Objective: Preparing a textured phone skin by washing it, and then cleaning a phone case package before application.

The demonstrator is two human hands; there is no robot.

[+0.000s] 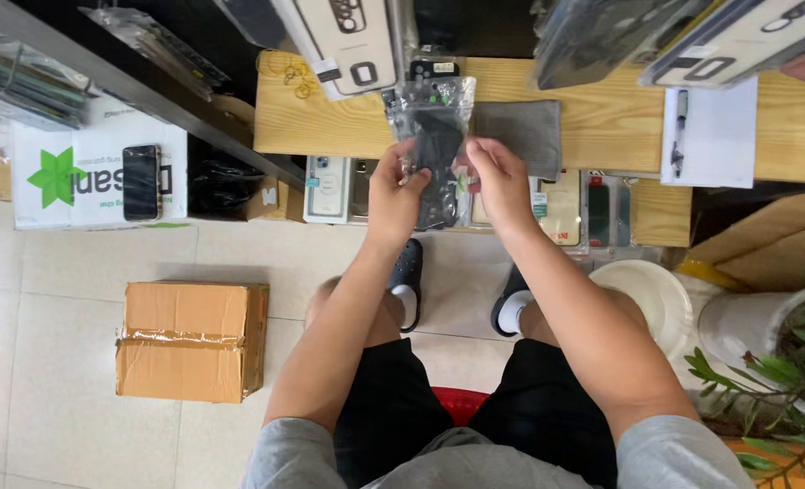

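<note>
A clear plastic pouch [433,127] with a black phone case inside is held up between both hands, in front of a low wooden table [602,118]. My left hand [393,186] grips its left edge with fingers curled around it. On the right edge my right hand [498,177] pinches the pouch. A grey cloth [525,131] lies on the table just behind the pouch. I sit on a red stool [461,403] with my feet in dark clogs under the hands.
A taped cardboard box [190,340] sits on the tiled floor at left. A black phone [140,181] rests on a white box. Packaged phone cases [565,208] line the table's lower shelf. Paper with a pen [706,131], a white bucket [647,290] and a potted plant [783,353] are at right.
</note>
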